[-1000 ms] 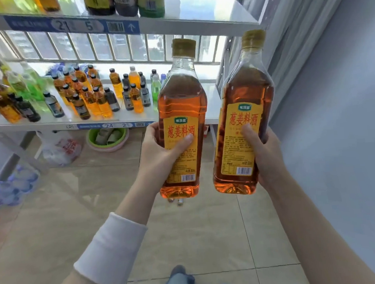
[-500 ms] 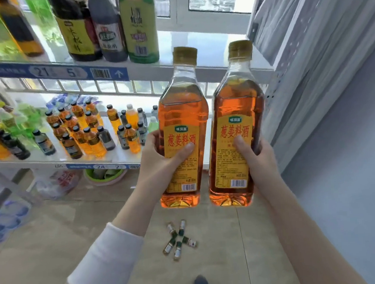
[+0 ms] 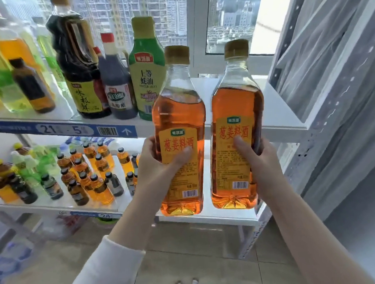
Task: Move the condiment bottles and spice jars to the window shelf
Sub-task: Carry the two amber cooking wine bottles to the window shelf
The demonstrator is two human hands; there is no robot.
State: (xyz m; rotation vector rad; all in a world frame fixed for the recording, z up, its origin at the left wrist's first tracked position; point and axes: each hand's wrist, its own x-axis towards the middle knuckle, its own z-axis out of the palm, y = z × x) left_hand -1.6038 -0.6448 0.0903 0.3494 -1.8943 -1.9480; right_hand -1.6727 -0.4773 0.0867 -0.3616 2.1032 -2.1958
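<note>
Two tall clear plastic bottles of amber liquid, each with a yellow label and a dull gold screw cap, are held upright and side by side in the air in front of the white window shelf (image 3: 275, 115). A narrow gap shows between them, and neither yet stands on the shelf. Both are filled to the shoulder, so they are judged heavy for one hand apiece, with liquid that will surge if tipped. The walls look smooth and slightly yielding, hence liable to slip. The paper label at mid-body offers the surest hold, and that is where each is taken. The left hand (image 3: 155, 168) is clamped on the left bottle (image 3: 177, 111), thumb laid across the label front and fingers wrapped out of sight behind. The right hand (image 3: 261, 165) grips the right bottle (image 3: 237, 103) in mirror fashion, thumb on the label, fingers hidden at the far side. The hands are apart and do not touch. On the shelf, a green oyster-sauce bottle (image 3: 147, 78) stands just behind the left bottle, with a tall dark sauce bottle (image 3: 77, 67) further left. Bare shelf surface lies behind the right bottle. The bases are judged to need lifting clear of the shelf edge before they are set down.
</note>
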